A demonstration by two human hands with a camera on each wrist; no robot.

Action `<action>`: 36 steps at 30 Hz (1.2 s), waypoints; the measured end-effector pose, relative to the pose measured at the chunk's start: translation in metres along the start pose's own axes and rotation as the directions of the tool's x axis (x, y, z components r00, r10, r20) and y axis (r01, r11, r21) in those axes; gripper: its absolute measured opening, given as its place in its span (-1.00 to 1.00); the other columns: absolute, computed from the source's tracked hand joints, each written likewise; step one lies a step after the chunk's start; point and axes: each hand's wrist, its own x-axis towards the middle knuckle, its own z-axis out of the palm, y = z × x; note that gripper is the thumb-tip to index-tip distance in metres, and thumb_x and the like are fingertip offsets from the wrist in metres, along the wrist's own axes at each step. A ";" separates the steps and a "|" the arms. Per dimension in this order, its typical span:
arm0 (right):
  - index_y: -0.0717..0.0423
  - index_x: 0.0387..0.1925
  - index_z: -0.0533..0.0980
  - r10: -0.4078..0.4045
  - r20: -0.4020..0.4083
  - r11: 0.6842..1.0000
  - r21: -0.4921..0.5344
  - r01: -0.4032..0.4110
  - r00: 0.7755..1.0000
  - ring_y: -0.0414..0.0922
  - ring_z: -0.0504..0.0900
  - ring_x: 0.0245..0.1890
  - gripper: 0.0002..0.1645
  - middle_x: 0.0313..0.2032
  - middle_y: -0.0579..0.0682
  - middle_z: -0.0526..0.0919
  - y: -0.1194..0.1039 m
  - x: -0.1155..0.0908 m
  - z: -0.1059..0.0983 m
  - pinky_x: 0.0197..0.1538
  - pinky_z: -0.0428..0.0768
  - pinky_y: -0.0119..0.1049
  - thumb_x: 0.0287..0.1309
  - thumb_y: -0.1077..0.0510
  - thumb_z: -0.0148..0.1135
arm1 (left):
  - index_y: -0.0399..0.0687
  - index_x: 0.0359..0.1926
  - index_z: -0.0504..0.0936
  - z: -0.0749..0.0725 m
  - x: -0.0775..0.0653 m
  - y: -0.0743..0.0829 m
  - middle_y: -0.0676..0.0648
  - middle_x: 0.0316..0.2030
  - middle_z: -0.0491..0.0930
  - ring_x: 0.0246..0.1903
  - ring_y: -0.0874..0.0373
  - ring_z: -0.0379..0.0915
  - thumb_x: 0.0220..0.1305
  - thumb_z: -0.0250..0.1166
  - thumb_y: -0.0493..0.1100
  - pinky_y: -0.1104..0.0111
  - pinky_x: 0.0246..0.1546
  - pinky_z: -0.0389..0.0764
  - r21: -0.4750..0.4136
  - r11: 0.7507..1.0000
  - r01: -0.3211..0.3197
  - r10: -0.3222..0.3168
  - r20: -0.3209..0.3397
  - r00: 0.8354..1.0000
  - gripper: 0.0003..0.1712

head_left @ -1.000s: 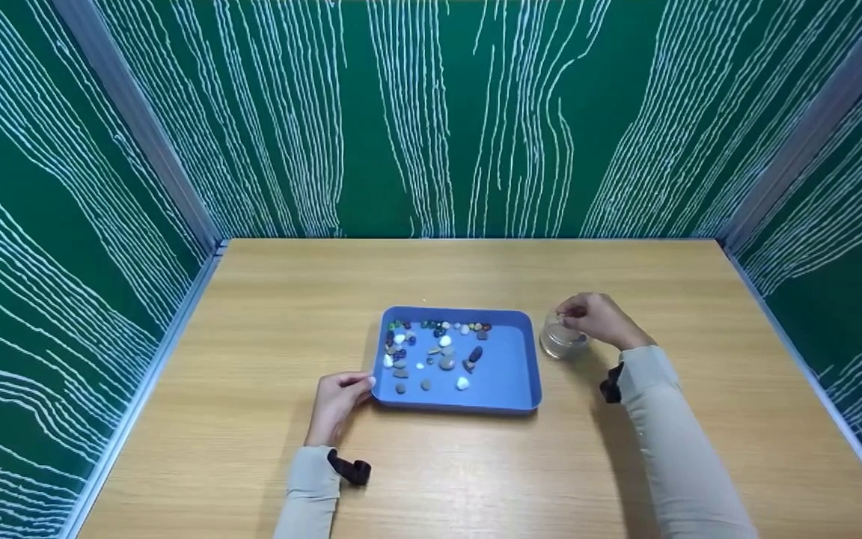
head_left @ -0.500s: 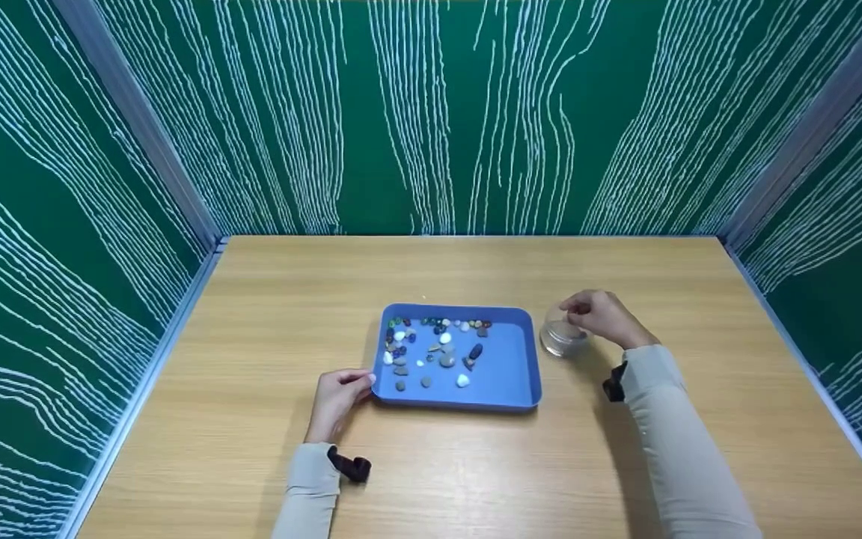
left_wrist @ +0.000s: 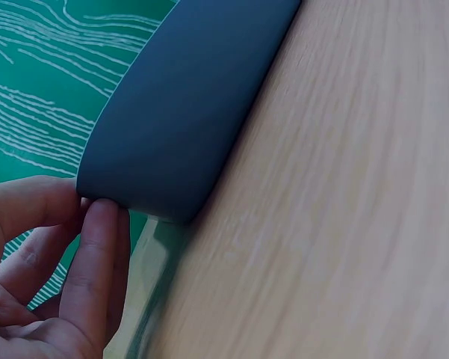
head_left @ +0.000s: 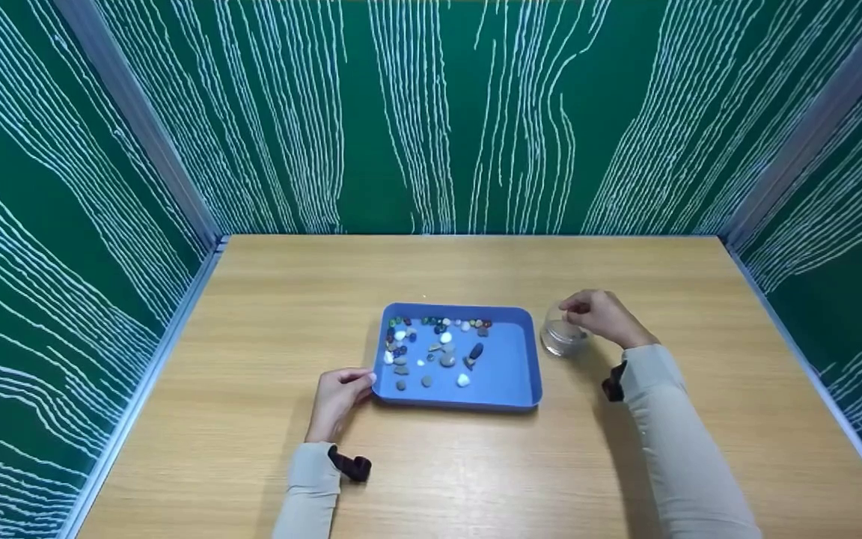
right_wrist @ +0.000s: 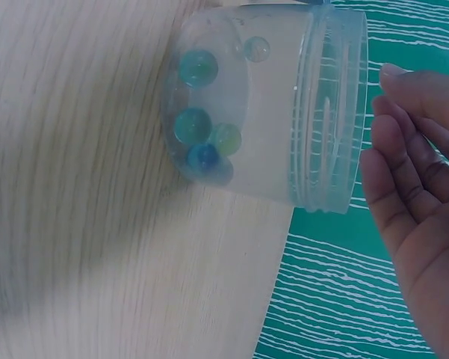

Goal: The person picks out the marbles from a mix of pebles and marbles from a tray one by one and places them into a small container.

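A shallow blue tray (head_left: pixel 506 374) lies on the wooden table, with pebbles (head_left: pixel 447 359) and coloured marbles (head_left: pixel 431 322) in its left and far parts. My left hand (head_left: pixel 337 400) pinches the tray's near left corner; in the left wrist view, fingertips (left_wrist: pixel 101 209) press the outer wall by the rim. Right of the tray stands a clear, lidless jar (right_wrist: pixel 269 112), several marbles (right_wrist: pixel 198 67) at its bottom. Just over the jar's mouth is my right hand (head_left: pixel 601 318), fingers loosely bent and thumb near the forefinger. Nothing shows between them in the right wrist view.
Behind the wooden table (head_left: pixel 431 479) rise green panels (head_left: pixel 506 150) with white wavy lines, and similar panels flank it. Both forearms wear light sleeves, and a black strap (head_left: pixel 350 464) hangs at the left wrist.
My right hand has lifted slightly and shifted right over the jar, and its fingertips have come out of the jar's mouth. My left hand stays at the tray's corner.
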 end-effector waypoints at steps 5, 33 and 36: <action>0.29 0.01 0.56 0.008 0.002 1.000 0.002 -0.008 1.000 0.03 0.57 -0.12 -0.68 -0.05 0.24 0.61 -0.001 0.000 0.000 -0.04 0.64 -0.18 0.23 0.33 0.12 | -0.58 -0.14 0.60 -0.001 -0.001 0.000 -0.13 -0.32 0.67 -0.35 0.22 0.61 0.09 0.31 -0.46 0.40 -0.20 0.71 -0.011 1.000 0.000 0.001 0.005 1.000 -0.71; 0.26 -0.06 0.60 -0.079 -0.022 0.997 -0.006 0.079 0.997 0.02 0.61 -0.14 -0.74 -0.11 0.21 0.65 -0.021 0.013 0.007 -0.05 0.67 -0.10 0.27 0.26 0.14 | -0.47 -0.23 0.68 -0.002 -0.006 0.002 -0.15 -0.33 0.69 -0.37 0.26 0.60 0.06 0.37 -0.40 0.43 -0.25 0.70 -0.059 0.995 -0.078 0.081 0.057 0.995 -0.78; 0.28 -0.04 0.59 -0.082 -0.011 0.997 -0.003 0.082 0.997 0.03 0.61 -0.15 -0.73 -0.11 0.22 0.65 -0.025 0.015 0.008 -0.05 0.67 -0.10 0.28 0.25 0.14 | -0.52 -0.18 0.65 -0.002 -0.007 0.003 -0.18 -0.29 0.70 -0.36 0.27 0.60 0.07 0.34 -0.41 0.44 -0.25 0.70 -0.046 0.997 -0.062 0.065 0.047 0.997 -0.74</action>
